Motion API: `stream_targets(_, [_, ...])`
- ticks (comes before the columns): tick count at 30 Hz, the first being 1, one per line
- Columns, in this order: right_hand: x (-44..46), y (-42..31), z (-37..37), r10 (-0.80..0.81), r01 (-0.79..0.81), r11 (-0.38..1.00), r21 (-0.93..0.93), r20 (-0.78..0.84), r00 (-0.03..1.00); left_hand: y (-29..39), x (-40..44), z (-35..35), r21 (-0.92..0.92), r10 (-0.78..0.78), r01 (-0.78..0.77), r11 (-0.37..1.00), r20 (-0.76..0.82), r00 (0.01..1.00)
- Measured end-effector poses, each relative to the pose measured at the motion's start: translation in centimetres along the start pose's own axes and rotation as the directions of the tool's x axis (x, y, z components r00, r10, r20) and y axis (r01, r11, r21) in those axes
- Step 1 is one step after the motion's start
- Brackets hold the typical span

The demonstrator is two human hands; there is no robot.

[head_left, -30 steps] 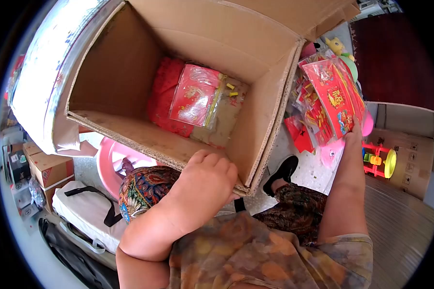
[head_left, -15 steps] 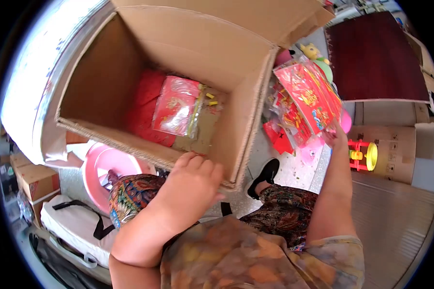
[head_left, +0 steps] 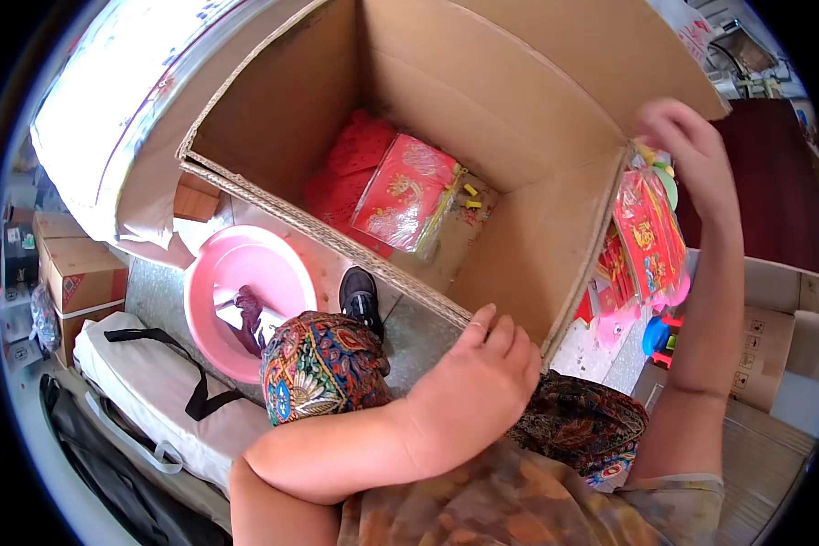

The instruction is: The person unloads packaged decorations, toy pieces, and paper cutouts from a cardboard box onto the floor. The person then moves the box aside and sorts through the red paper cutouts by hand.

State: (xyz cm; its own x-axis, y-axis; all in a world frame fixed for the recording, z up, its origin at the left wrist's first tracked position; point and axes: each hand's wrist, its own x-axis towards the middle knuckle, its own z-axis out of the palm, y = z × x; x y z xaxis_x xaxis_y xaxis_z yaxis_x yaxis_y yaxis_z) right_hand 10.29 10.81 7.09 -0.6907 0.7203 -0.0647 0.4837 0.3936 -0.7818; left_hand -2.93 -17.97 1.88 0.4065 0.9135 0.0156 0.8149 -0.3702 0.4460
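A large open cardboard box (head_left: 510, 86) tilts toward me. My left hand (head_left: 482, 382) is closed over its near rim, close to the right corner. Inside, at the bottom, lie a plastic-wrapped pack of red envelopes (head_left: 408, 193), some loose red paper (head_left: 337, 177) and small yellow pieces (head_left: 471, 198). Bent and blurred, the fingers of my right hand (head_left: 687, 150) are beside the box's far right corner; whether they touch it I cannot tell. Below that hand, outside the box, more red packets (head_left: 646, 237) in clear wrapping lie in a pile.
A pink basin (head_left: 200, 300) with a dark cloth in it stands left of my knee. Farther left are a long pale bag (head_left: 146, 391) with black straps and stacked cartons (head_left: 82, 264). At right are a dark red board (head_left: 764, 182), flattened cardboard and coloured toys.
My right hand has let go of the red packets and moved up to the box's right corner. In view, the box and my left hand have shifted right.
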Motion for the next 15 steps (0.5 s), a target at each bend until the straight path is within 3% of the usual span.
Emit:
stream_targets(1, [2.0,-1.9,3.2,-0.035,0.061,0.990,-0.124,0.200,0.979,-0.2,-0.2,-0.1,-0.009,0.008,-0.009,1.000,-0.028,1.000])
stream_targets(2, [4.6,-1.7,6.1,-0.105,0.170,0.978,-0.120,0.421,0.901,-0.5,-0.3,-0.4,0.012,-0.001,0.001,1.000,-0.023,1.000])
stream_targets(5, [11.0,0.8,15.8,0.027,0.257,0.907,-0.335,0.653,0.757,-1.2,-0.9,-1.5,0.086,-0.057,0.057,0.995,-0.004,0.998])
stream_targets(7, [14.2,3.9,21.4,0.183,0.309,0.742,-0.595,0.623,0.761,-1.4,-1.4,-1.5,0.101,-0.073,0.073,0.992,-0.005,0.997])
stream_targets(9, [17.0,9.7,26.1,0.284,0.248,0.705,-0.664,0.585,0.759,-2.0,-1.7,-1.6,-0.018,-0.111,0.111,0.994,-0.017,0.994])
stream_targets(11, [17.5,13.8,28.9,0.388,0.099,0.700,-0.708,0.493,0.779,-2.6,-2.2,-2.9,0.010,-0.129,0.130,0.991,-0.034,0.991])
stream_targets(13, [17.5,17.3,30.7,0.458,0.002,0.737,-0.676,0.501,0.735,-3.4,-2.6,-3.1,-0.052,-0.133,0.132,0.990,-0.013,0.991])
stream_targets(15, [17.1,21.6,32.7,0.472,-0.117,0.729,-0.674,0.371,0.800,-4.3,-2.8,-3.5,-0.070,-0.124,0.126,0.990,0.036,0.992])
